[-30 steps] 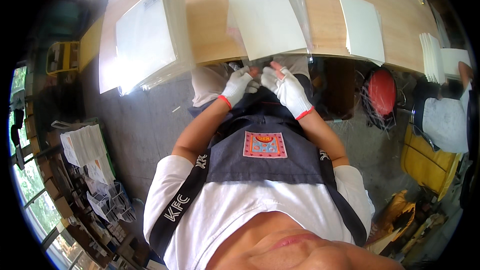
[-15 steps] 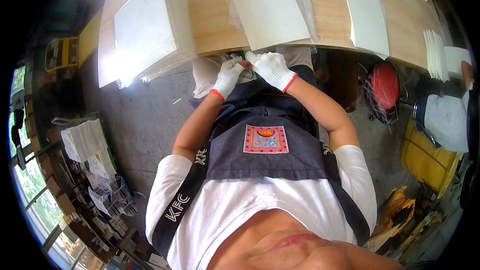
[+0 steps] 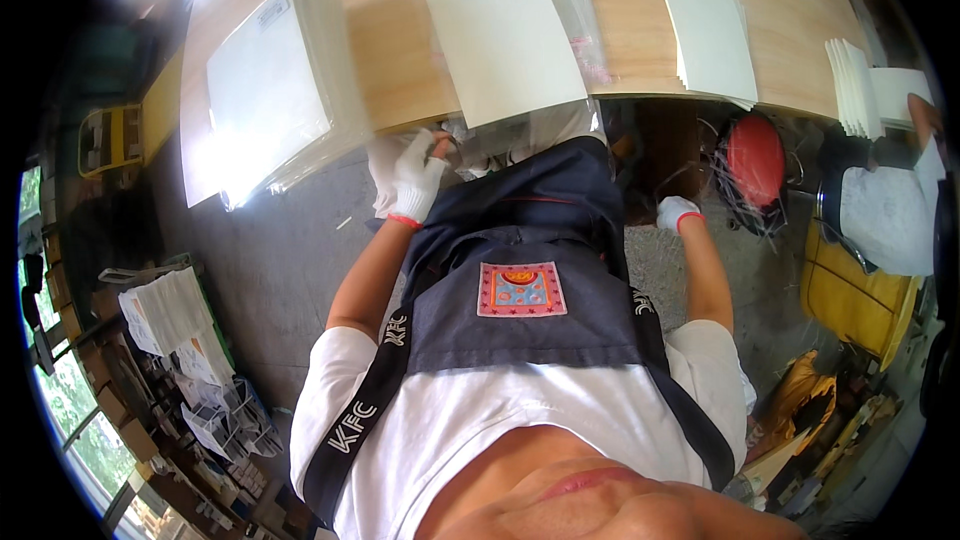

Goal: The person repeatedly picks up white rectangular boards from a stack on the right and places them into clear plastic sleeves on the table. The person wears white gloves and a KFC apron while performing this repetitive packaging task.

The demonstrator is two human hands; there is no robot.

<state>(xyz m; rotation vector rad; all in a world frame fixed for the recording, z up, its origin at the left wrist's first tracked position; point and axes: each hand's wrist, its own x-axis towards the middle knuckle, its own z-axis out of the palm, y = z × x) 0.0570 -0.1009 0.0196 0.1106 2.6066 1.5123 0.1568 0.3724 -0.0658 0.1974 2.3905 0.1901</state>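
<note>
My left hand (image 3: pixel 415 182), in a white knit glove with a red cuff and bare fingertips, is just below the table's front edge. Its fingers are curled together; whatever they hold is too small to make out. Lowered beside my right thigh is my gloved right hand (image 3: pixel 678 211), its fingers mostly hidden. On the table in front of me lies a white flat sheet or booklet (image 3: pixel 505 50) with a small label, partly over a clear plastic bag (image 3: pixel 585 35). Left of it, a thick stack of white sheets in clear plastic (image 3: pixel 265 90) reaches past the edge.
The wooden table (image 3: pixel 395 50) also carries a smaller white stack (image 3: pixel 705 35) and folded white sheets (image 3: pixel 853 90) on the right. Below stand a red round object under plastic (image 3: pixel 755 160) and a yellow chair (image 3: pixel 855 290). Papers fill a rack (image 3: pixel 170 310) at left.
My hands, together at the table edge before, are now apart. The right has dropped down to my right side; the left has shifted slightly left. The view has shifted a little.
</note>
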